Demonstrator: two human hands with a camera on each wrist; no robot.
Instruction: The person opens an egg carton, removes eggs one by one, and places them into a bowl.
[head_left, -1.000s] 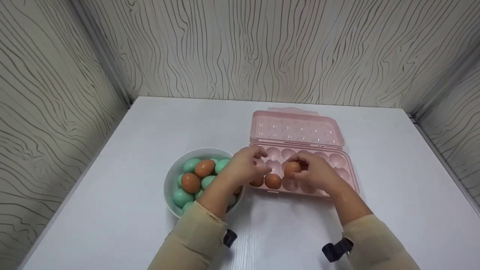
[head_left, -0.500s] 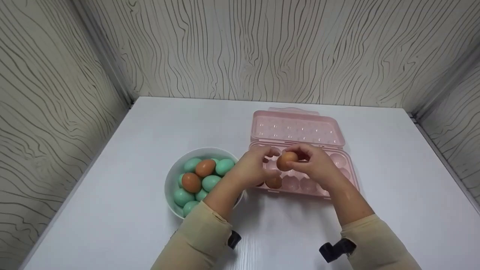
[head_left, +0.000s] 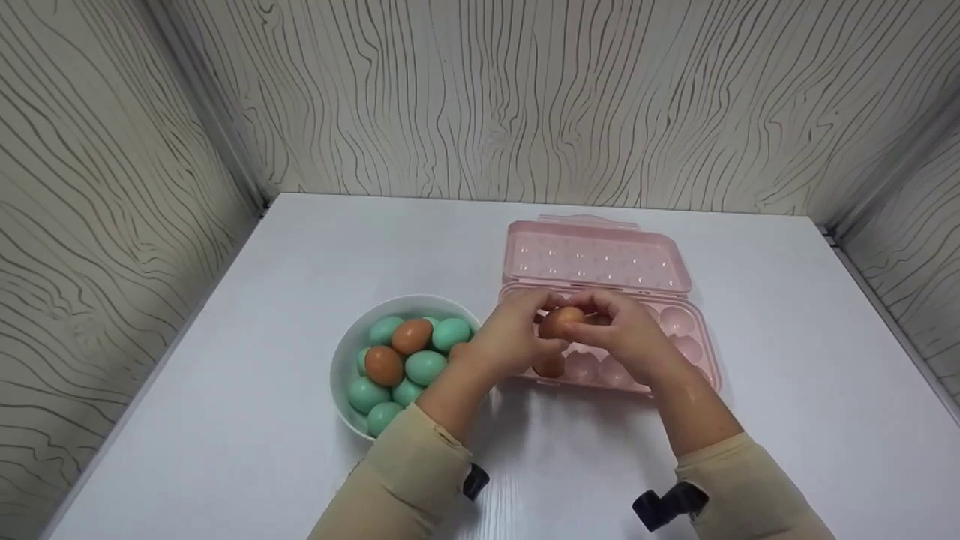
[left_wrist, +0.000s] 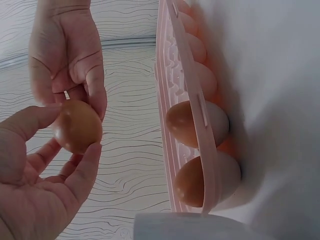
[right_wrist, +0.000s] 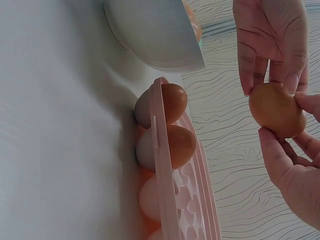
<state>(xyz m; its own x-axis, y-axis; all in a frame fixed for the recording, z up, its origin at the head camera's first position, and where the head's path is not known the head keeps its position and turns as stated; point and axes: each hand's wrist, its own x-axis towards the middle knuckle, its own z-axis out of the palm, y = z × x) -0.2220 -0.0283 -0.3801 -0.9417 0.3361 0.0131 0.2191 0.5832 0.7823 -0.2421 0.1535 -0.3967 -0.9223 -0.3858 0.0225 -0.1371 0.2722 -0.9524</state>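
A brown egg is held between both hands above the open pink egg carton. My left hand pinches it from the left, its thumb and fingertips touching the shell in the left wrist view. From the other side, my right hand grips the same egg, thumb and fingers around its end in the right wrist view. Two brown eggs sit side by side in the carton's front row, at its left end. In the head view the left hand hides part of that row.
Left of the carton stands a white bowl of green eggs and several brown ones. My left forearm crosses over its right side. The carton's lid lies open toward the back. Patterned panels enclose the white table.
My right hand has carried the egg up from over the carton and leftward to the left hand. The left hand has moved slightly right and now holds it too.
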